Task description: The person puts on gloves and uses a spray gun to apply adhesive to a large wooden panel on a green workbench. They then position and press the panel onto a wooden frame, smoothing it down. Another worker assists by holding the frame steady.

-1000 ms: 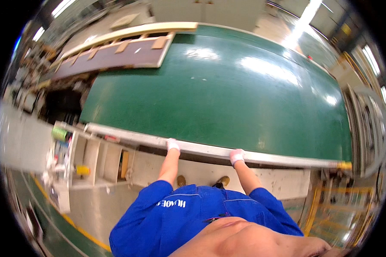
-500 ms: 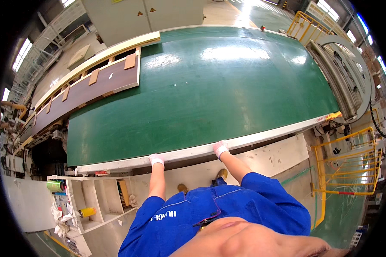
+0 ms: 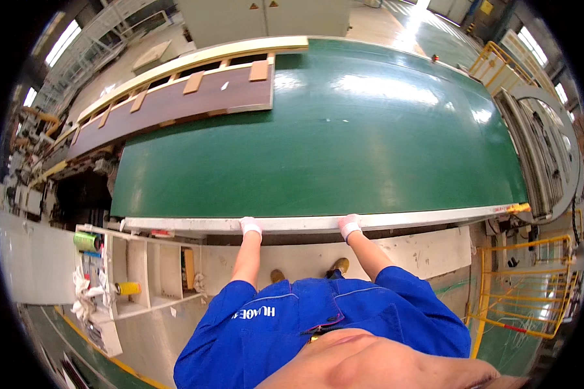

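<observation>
My left hand (image 3: pixel 250 225) and my right hand (image 3: pixel 350 225), both in light gloves, are on the pale edge rail (image 3: pixel 298 224) along the near side of a green conveyor belt (image 3: pixel 331 162). Their fingers are curled over the rail, a little more than a hand's width apart. Beyond them, at the far left of the belt, lies a long dark brown panel (image 3: pixel 201 96) with a light wood frame strip (image 3: pixel 194 52) along its far side. Several small wooden blocks (image 3: pixel 193 82) bridge panel and strip. Neither hand touches the panel.
A white shelf unit (image 3: pixel 146 269) stands at the lower left, with a green can (image 3: pixel 87 242), a yellow can (image 3: pixel 128 288) and rags (image 3: pixel 87 292). Roller machinery (image 3: pixel 538 152) bounds the right end. A yellow railing (image 3: pixel 525 285) stands lower right; a grey cabinet (image 3: pixel 318 18) stands behind.
My view has turned slightly. The panel and strip, with small white specks on the belt, have shifted right relative to the cabinet behind. Both hands stay on the rail.
</observation>
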{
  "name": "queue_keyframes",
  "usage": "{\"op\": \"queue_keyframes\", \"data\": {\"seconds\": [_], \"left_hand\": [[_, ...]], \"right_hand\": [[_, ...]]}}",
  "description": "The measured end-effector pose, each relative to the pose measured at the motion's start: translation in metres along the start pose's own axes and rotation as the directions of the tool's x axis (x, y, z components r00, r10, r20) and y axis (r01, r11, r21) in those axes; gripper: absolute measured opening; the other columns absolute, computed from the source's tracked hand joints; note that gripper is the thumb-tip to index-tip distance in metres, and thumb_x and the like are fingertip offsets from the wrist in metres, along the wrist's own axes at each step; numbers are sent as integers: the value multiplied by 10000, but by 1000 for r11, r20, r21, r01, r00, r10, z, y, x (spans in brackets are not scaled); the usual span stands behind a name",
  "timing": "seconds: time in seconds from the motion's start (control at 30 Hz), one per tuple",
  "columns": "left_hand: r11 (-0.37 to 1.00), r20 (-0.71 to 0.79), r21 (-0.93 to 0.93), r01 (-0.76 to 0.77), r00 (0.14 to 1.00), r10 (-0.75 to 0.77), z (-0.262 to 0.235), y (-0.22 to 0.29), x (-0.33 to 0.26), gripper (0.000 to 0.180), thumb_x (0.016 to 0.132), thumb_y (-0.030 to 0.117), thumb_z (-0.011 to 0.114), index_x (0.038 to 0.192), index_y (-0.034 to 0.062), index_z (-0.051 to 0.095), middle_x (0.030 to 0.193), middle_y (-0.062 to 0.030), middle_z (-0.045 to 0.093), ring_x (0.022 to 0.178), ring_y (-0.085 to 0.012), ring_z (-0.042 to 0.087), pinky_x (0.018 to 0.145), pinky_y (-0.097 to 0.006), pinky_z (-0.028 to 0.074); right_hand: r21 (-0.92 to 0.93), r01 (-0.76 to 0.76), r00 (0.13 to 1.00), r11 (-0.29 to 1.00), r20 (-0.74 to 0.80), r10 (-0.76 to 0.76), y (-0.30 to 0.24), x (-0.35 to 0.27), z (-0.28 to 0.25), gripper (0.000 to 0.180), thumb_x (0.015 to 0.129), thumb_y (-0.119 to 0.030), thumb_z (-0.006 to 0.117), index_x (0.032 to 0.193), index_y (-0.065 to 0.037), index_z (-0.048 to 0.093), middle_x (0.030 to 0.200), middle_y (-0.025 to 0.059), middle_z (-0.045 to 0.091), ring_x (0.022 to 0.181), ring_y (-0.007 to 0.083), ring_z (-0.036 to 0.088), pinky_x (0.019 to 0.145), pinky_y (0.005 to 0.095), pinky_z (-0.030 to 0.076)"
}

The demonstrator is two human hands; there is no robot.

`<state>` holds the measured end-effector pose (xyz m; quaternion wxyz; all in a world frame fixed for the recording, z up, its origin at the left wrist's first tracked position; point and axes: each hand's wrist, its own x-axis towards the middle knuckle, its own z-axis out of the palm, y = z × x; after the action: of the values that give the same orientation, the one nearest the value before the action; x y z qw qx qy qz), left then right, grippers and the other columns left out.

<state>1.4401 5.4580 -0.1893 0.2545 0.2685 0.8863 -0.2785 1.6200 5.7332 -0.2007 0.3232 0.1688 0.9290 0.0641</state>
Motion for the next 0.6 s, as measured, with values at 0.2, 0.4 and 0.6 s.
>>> {"op": "queue_keyframes", "data": {"seconds": [0.2,0.4,0.6], "left_hand": [[999,33,38,-25,999,24,22,-56,-23,247,831,211,509,1028,195,656,1076,11,623,1011,-169,576,752,-366,448],[996,12,66,-57,998,56,36,-69,4,250,813,227,515,1012,176,657,1004,10,640,909,-178,604,662,-415,453],[1000,34,2,-4,999,4,74,-110,27,213,803,229,527,954,168,664,892,15,644,750,-190,615,526,-423,439]], "right_hand": [[-158,123,992,980,0,-125,-59,-27,-38,184,775,-148,551,896,-157,689,967,17,662,874,213,636,626,352,505],[-130,55,998,990,51,-49,-72,-24,-39,204,815,-167,516,925,-170,688,996,21,654,921,187,629,682,348,506],[-156,77,994,985,90,-64,-118,-21,-61,205,810,-166,522,934,-157,685,997,38,654,919,199,630,677,334,505]]}}
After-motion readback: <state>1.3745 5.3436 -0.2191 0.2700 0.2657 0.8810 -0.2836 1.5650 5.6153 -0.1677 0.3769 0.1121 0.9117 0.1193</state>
